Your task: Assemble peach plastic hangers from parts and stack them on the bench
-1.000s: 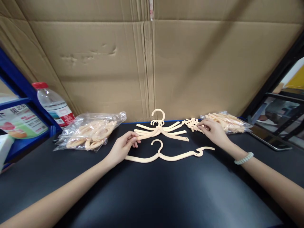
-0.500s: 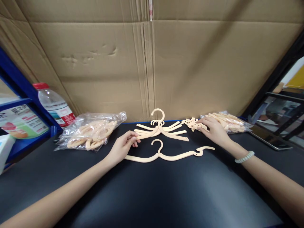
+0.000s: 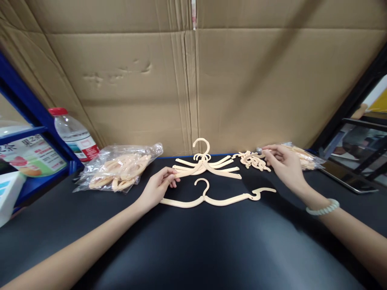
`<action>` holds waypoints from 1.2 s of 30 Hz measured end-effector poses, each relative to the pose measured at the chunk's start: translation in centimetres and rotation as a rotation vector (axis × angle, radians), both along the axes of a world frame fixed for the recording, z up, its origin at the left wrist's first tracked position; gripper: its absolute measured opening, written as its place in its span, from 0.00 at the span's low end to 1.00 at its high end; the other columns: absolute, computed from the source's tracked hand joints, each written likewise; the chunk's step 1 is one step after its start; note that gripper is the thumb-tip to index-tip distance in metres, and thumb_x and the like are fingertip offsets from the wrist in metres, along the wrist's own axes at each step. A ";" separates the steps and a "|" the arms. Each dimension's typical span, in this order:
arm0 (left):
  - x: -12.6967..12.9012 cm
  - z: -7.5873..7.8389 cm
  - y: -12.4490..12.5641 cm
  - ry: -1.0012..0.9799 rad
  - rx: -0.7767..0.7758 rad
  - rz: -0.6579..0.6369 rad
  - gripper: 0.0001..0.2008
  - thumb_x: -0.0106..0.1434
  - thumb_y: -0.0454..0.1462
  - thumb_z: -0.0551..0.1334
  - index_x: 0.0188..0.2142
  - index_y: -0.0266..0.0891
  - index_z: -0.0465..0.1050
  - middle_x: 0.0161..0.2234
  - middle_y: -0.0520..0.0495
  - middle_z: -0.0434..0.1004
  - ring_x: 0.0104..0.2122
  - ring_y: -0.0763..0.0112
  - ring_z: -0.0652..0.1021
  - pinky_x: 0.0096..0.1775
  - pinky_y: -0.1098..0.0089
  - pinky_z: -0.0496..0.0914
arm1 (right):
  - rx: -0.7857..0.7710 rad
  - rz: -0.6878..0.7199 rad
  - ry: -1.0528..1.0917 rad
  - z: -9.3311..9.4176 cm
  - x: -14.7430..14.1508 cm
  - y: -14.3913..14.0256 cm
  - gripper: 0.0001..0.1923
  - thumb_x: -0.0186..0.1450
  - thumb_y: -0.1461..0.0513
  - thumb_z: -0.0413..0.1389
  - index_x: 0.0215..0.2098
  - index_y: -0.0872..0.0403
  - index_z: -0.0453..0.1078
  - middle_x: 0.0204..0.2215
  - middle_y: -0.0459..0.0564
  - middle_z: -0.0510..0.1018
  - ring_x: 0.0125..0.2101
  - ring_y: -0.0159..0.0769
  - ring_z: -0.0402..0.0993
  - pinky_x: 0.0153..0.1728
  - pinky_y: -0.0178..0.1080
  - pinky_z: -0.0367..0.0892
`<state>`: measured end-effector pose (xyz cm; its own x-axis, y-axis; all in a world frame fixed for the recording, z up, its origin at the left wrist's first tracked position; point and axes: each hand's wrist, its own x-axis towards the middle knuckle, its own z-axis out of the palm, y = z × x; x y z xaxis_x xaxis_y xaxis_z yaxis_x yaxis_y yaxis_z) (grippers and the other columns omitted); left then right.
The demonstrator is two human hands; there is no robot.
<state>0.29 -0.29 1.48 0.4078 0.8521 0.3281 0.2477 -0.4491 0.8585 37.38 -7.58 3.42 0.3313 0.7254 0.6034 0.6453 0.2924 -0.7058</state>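
My left hand [image 3: 159, 184] is closed in a pinch on the left arm of the top cream hanger [image 3: 222, 170], which lies over several others in a stack. In front lies a single hanger [image 3: 184, 204] with its hook pointing away; my left hand covers its left end. A small curved hook piece [image 3: 260, 192] joins that hanger's right end. My right hand [image 3: 284, 163] hovers at the right, its fingers drawn together beside the pile of small cream hook pieces [image 3: 251, 160]. What the fingertips hold, if anything, is not clear.
A clear bag of curved cream parts [image 3: 121, 167] lies at the left, before a red-capped bottle [image 3: 74, 133] and a blue shelf frame [image 3: 15, 96]. Behind my right hand is another bag of parts [image 3: 306, 159], with a dark flat device [image 3: 347, 181] beside it. Cardboard [image 3: 136, 72] stands behind.
My right hand has lifted off the small hook pieces and shifted right, toward the right bag. My left hand keeps its pinch on the top hanger. The view has shifted slightly.
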 end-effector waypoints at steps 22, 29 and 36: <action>-0.3 -0.3 0.1 -0.020 -0.013 -0.002 0.07 0.62 0.39 0.56 0.35 0.37 0.66 0.29 0.48 0.75 0.26 0.72 0.74 0.30 0.68 0.70 | -0.382 0.436 0.653 -2.6 -3.3 -0.8 0.12 0.58 0.53 0.62 0.38 0.48 0.72 0.38 0.52 0.79 0.44 0.45 0.76 0.45 0.48 0.73; -0.2 -0.3 0.1 -0.021 -0.032 0.003 0.08 0.62 0.40 0.57 0.35 0.37 0.67 0.29 0.48 0.74 0.26 0.72 0.74 0.32 0.68 0.70 | -0.414 0.441 0.644 -1.7 -4.1 -1.3 0.16 0.52 0.52 0.67 0.32 0.51 0.70 0.42 0.53 0.79 0.46 0.44 0.74 0.42 0.42 0.72; -0.1 -0.2 0.1 -0.033 -0.036 0.005 0.08 0.61 0.41 0.58 0.36 0.37 0.67 0.30 0.49 0.74 0.26 0.72 0.73 0.32 0.69 0.70 | -0.428 0.451 0.619 -2.2 -4.0 -0.9 0.17 0.47 0.52 0.69 0.28 0.52 0.73 0.27 0.46 0.73 0.26 0.32 0.68 0.31 0.39 0.70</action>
